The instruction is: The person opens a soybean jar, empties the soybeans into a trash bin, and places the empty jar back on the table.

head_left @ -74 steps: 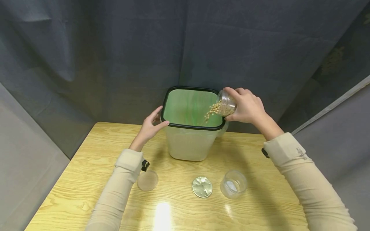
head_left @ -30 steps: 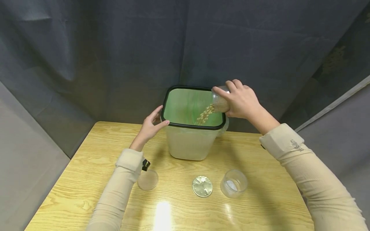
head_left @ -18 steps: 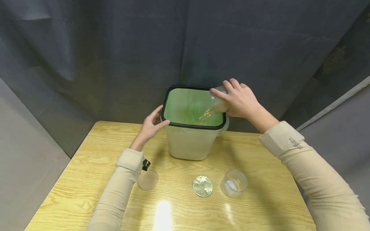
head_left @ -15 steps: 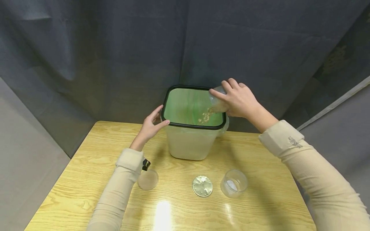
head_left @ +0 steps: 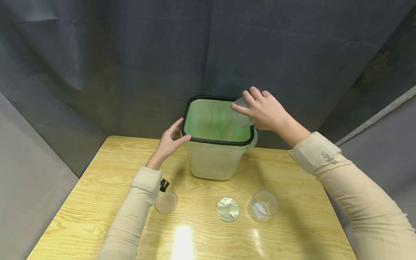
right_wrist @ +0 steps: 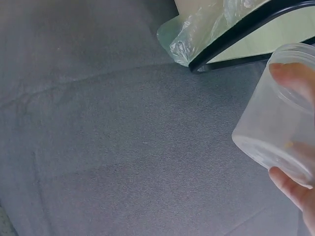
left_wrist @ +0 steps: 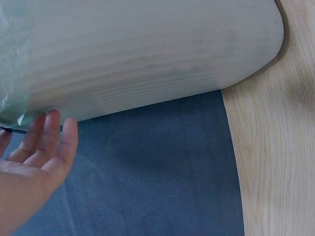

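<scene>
My right hand grips a clear plastic jar, tipped mouth-down over the right side of a trash bin. The bin has a black rim and a pale green bag lining it. In the right wrist view the jar looks nearly empty, with a small yellowish spot near its base. My left hand rests at the bin's near left corner, thumb on the rim. Seen from the left wrist, the fingers lie fairly straight against the bin's side. The bottom of the bin's inside is hidden.
On the wooden table, in front of the bin, are a clear round lid, a shiny gold foil disc and a second clear jar with something white in it. A grey curtain hangs close behind.
My right hand has shifted left and tipped the jar further down. The yellowish beans, streaming into the bin before, no longer fall. My left hand has kept its place.
</scene>
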`<state>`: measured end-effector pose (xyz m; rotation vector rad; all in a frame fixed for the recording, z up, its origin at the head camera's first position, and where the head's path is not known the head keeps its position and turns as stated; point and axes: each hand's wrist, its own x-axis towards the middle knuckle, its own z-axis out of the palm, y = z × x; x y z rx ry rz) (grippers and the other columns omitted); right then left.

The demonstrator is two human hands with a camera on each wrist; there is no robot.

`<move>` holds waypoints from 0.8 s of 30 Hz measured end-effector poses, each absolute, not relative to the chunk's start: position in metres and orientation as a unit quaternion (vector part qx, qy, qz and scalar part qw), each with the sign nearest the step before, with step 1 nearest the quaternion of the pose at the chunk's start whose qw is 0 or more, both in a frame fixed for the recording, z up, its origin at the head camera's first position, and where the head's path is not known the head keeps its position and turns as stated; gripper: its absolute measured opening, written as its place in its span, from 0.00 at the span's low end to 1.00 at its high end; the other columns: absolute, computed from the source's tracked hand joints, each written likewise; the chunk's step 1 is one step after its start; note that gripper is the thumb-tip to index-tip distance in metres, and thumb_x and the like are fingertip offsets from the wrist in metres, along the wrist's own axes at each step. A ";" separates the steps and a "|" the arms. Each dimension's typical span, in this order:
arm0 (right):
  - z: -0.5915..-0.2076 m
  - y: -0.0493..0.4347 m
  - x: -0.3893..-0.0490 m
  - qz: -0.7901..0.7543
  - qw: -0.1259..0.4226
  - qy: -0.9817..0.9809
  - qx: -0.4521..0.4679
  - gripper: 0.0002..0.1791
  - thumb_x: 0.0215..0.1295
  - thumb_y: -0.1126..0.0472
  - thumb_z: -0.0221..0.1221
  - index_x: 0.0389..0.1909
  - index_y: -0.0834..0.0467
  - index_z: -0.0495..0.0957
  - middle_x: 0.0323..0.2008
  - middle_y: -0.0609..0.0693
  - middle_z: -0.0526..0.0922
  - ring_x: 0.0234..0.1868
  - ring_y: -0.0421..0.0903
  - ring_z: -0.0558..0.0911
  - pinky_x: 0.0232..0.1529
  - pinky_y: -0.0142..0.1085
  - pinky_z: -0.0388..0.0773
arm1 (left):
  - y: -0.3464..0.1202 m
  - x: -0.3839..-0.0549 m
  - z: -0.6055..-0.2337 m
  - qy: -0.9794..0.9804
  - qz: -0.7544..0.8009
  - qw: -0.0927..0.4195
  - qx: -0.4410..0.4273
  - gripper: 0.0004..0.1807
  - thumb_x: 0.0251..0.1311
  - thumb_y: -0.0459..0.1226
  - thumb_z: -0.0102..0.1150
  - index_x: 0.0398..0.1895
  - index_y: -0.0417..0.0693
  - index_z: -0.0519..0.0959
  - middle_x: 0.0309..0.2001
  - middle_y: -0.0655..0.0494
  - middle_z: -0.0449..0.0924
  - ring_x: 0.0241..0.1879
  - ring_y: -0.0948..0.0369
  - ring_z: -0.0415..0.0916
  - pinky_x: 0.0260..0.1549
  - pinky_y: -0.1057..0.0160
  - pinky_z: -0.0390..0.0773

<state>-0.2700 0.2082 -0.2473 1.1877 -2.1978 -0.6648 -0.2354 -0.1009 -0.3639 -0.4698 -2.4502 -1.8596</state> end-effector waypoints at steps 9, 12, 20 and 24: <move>-0.251 0.208 -0.267 -0.212 0.283 -0.840 0.412 0.47 0.31 0.56 0.71 0.61 0.48 0.65 0.49 0.66 0.67 0.47 0.63 0.67 0.26 0.45 0.71 | -0.101 -0.234 -0.363 -0.788 -0.597 0.014 -0.150 0.38 0.57 0.34 0.58 0.69 0.43 0.53 0.57 0.34 0.66 0.55 0.44 0.64 0.53 0.47 0.65; -0.253 0.206 -0.267 -0.229 0.261 -0.841 0.415 0.47 0.32 0.55 0.71 0.61 0.48 0.64 0.48 0.65 0.67 0.45 0.62 0.67 0.27 0.45 0.71 | -0.101 -0.234 -0.363 -0.786 -0.598 0.018 -0.152 0.38 0.57 0.34 0.58 0.69 0.43 0.53 0.55 0.34 0.67 0.54 0.44 0.65 0.53 0.47 0.65; -0.255 0.204 -0.265 -0.202 0.308 -0.839 0.401 0.47 0.32 0.55 0.70 0.61 0.50 0.63 0.48 0.66 0.67 0.46 0.63 0.68 0.30 0.46 0.73 | -0.102 -0.234 -0.363 -0.786 -0.598 0.022 -0.157 0.37 0.57 0.33 0.58 0.69 0.41 0.53 0.54 0.33 0.68 0.53 0.43 0.65 0.52 0.47 0.65; -0.253 0.204 -0.265 -0.226 0.268 -0.839 0.417 0.46 0.32 0.57 0.70 0.61 0.49 0.64 0.48 0.66 0.67 0.45 0.62 0.67 0.30 0.46 0.72 | -0.102 -0.233 -0.362 -0.786 -0.598 0.019 -0.157 0.37 0.57 0.33 0.58 0.69 0.41 0.53 0.56 0.33 0.66 0.54 0.42 0.64 0.53 0.46 0.65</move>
